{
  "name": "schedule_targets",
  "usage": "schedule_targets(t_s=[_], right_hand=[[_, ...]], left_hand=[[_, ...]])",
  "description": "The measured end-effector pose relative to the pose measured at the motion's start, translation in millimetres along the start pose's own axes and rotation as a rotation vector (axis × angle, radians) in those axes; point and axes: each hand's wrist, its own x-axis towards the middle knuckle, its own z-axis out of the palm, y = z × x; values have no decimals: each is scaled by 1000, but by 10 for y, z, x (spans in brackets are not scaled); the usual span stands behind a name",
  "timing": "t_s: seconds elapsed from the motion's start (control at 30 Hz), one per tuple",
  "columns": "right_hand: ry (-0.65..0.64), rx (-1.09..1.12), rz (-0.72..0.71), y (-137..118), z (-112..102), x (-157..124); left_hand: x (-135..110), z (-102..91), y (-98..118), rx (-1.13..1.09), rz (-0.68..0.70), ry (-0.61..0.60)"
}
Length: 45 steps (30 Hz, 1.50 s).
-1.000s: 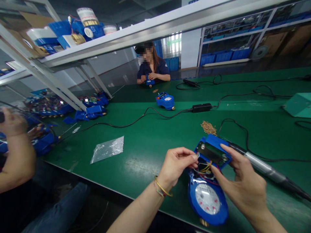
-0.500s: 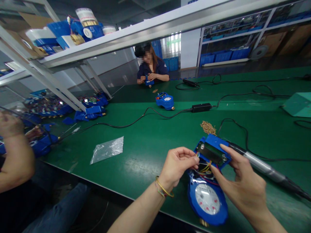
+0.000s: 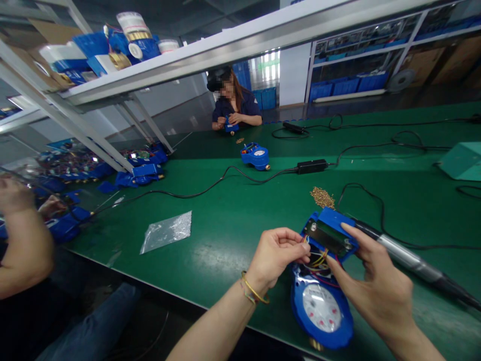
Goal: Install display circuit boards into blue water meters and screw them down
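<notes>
A blue water meter (image 3: 322,308) with a round white dial lies in front of me on the green table. Its blue box-shaped cover (image 3: 334,224) is tilted up at the far end, showing a dark inner face. My right hand (image 3: 376,276) grips this cover, thumb on the near edge and fingers on the far side. With thumb and fingertips pinched together, my left hand (image 3: 280,254) holds thin coloured wires (image 3: 305,239) at the cover's left end. More yellow and red wires (image 3: 319,259) run between cover and meter body.
Beyond the meter lies a pile of small brass screws (image 3: 322,197). An electric screwdriver (image 3: 409,258) rests right of my right hand. A plastic bag (image 3: 167,232), another water meter (image 3: 255,156) and black cables with an adapter (image 3: 311,166) lie on the table. Co-workers sit opposite and at left.
My hands and the meter hold nearly the same place, with only a slight shift of my left fingers at the wires. The left co-worker's hand has moved a little.
</notes>
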Motion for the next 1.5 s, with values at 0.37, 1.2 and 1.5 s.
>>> schedule_targets(t_s=[0.37, 1.2, 1.5], right_hand=[[4, 8, 24, 9, 10, -17], [-1, 17, 45, 20, 34, -31], [-8, 23, 54, 3, 21, -22]], left_hand=[[16, -25, -15, 8, 16, -24], [15, -18, -30, 23, 38, -48], [32, -24, -12, 6, -2, -107]])
